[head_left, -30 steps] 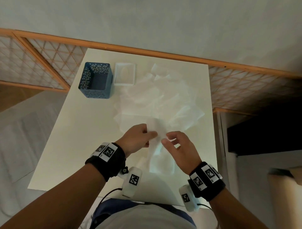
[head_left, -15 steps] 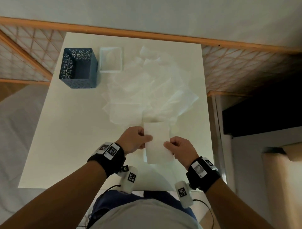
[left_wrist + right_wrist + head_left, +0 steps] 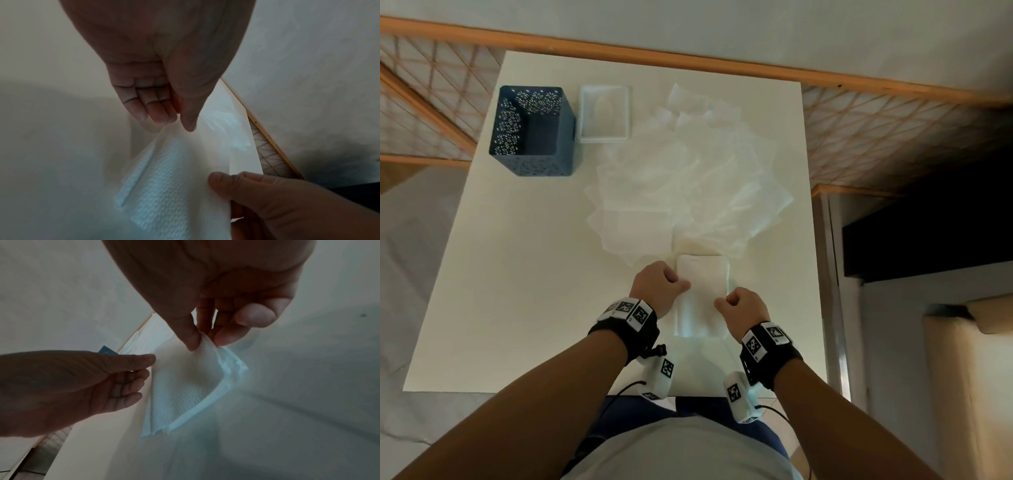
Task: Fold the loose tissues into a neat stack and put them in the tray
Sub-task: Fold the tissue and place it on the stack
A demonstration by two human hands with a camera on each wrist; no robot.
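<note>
One folded tissue (image 3: 700, 294) is held above the near edge of the white table (image 3: 524, 274), pinched at its left edge by the left hand (image 3: 658, 286) and at its right by the right hand (image 3: 744, 306). Behind it lies a spread of loose tissues (image 3: 688, 185), too overlapped to count. One white tray (image 3: 604, 113) sits beside one blue perforated bin (image 3: 532, 132).

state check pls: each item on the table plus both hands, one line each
folded tissue: held off the table, pinched at both side edges
left hand: pinches the tissue's left edge
right hand: pinches the tissue's right edge
loose tissues: unfolded, overlapping heap on the table
tray: upright, no folded stack inside
blue perforated bin: upright, open top
</note>
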